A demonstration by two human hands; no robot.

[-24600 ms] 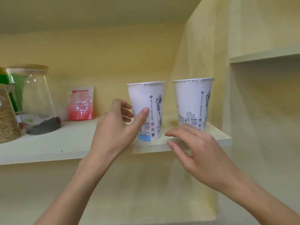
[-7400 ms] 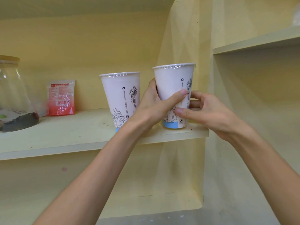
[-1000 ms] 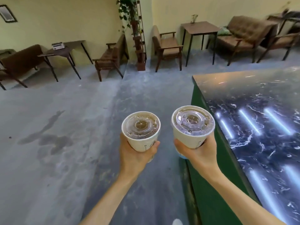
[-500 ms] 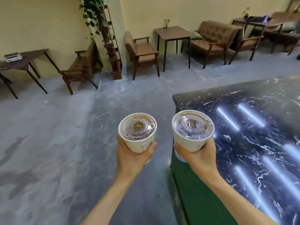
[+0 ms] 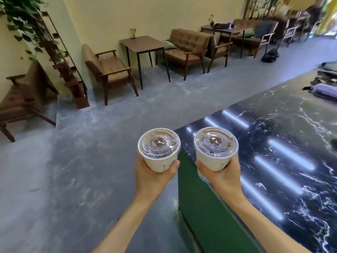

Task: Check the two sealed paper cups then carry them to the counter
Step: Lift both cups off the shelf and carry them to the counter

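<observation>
I hold two white paper cups with clear sealed lids, both upright. My left hand (image 5: 155, 178) grips the left cup (image 5: 159, 150) from below, over the grey floor just left of the counter's corner. My right hand (image 5: 221, 177) grips the right cup (image 5: 216, 148) over the near corner of the counter (image 5: 284, 152), a black marble top with white veins on a green base. Both cups are in the air, apart from each other and from the counter top.
Brown armchairs (image 5: 107, 70) and a small dark table (image 5: 144, 46) line the far wall. A plant shelf (image 5: 67, 70) stands at the left. On the counter's far right lie a purple object (image 5: 324, 89) and dark items.
The view has swung right and nearer the counter. The right cup is now over the counter's corner, and more of the marble top shows. Both hands keep their grips.
</observation>
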